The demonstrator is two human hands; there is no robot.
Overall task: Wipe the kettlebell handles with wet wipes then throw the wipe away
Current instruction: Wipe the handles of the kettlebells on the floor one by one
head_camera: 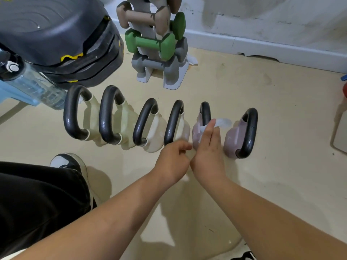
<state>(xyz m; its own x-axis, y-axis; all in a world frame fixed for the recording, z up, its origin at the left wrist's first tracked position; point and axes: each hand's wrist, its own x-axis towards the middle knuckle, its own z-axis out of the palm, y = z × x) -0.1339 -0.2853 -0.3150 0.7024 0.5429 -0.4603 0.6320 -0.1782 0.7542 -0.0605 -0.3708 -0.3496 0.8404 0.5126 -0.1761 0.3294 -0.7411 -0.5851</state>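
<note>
Both bare forearms are extended forward, the wrists almost touching. The left hand (173, 158) is curled loosely just before the fifth kettlebell (201, 132). The right hand (210, 147) is raised against it, a wet wipe (219, 123) pinched at the fingertips.

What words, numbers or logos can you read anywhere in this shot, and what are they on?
None reads clearly.
Third cream kettlebell: a faint pale mark on its side, perhaps a weight number, too blurred to read.
Left pink kettlebell: a faint mark, partly behind the right hand holding the wet wipe, unreadable.
Black stacked equipment: yellow markings on its edge, no letters legible.
Water bottle: nothing legible.
</note>
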